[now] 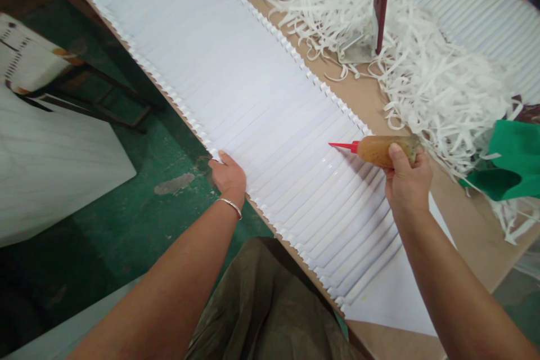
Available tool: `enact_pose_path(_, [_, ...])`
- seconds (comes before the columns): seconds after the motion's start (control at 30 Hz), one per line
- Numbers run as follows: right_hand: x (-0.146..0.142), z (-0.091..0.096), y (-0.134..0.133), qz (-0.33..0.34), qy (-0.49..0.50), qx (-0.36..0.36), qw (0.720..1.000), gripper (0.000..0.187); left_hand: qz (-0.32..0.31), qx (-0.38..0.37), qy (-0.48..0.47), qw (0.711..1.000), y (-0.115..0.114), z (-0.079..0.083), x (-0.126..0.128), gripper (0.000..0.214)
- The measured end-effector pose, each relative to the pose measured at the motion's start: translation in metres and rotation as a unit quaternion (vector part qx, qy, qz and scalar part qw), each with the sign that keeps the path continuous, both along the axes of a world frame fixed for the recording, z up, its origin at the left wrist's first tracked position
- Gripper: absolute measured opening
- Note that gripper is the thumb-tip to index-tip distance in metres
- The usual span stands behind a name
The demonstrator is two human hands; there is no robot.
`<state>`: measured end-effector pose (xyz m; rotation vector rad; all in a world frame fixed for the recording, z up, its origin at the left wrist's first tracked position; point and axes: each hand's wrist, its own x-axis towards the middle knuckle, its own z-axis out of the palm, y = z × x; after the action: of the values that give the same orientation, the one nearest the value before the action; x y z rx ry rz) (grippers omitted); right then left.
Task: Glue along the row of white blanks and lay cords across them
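Your forearms (pixel 451 281) sit nearest, reaching to the layered white sheets (pixel 202 56). Right grip (pixel 407 174): wrapped round the squeeze bottle (pixel 374 150), above the sheets' far edge, red nozzle (pixel 346 147) pointing inward. Left grip (pixel 230 175): at the sheets' near edge, maybe pinching one (can't tell for sure). Best bet: nozzle low over the folds (pixel 312 219), even light squeeze, left side steady so nothing slides.

Between the row of overlapping white paper sheets (pixel 202 56) and the tangled heap of white strips (pixel 447 81) runs a narrow lane of brown worktop (pixel 353 93), crossed by the right hand (pixel 407 177) and an amber, red-nozzled bottle (pixel 375 151); an upright dark-red panel (pixel 381 8) flanks it.
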<state>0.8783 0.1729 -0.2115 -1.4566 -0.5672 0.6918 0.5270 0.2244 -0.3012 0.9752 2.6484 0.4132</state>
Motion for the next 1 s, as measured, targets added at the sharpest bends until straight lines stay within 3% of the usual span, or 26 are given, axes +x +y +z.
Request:
enact_pose_path(0.2, [-0.025, -0.004, -0.031, -0.003, -0.002, -0.034, 0.999, 0.051, 0.008, 0.039, -0.009, 0.999, -0.003, -0.003, 0.0, 0.044])
enact_pose_path(0.43, [-0.057, -0.009, -0.067, 0.026, -0.057, -0.09, 0.994, 0.06, 0.017, 0.035, -0.011, 0.999, -0.003, -0.006, -0.001, 0.044])
enact_pose_path(0.7, [-0.101, 0.003, -0.102, 0.084, -0.142, -0.159, 0.973, 0.069, 0.018, 0.046, -0.012, 0.999, -0.004, -0.008, -0.001, 0.047])
enact_pose_path(0.9, [-0.126, 0.008, -0.118, 0.151, -0.21, -0.129, 0.957, 0.069, 0.027, 0.046, -0.015, 0.998, -0.003, -0.008, -0.002, 0.045])
enact_pose_path(1.0, [-0.12, 0.012, -0.119, 0.195, -0.267, -0.051, 0.942, 0.076, 0.023, 0.049, -0.014, 0.998, -0.003, -0.009, -0.002, 0.046])
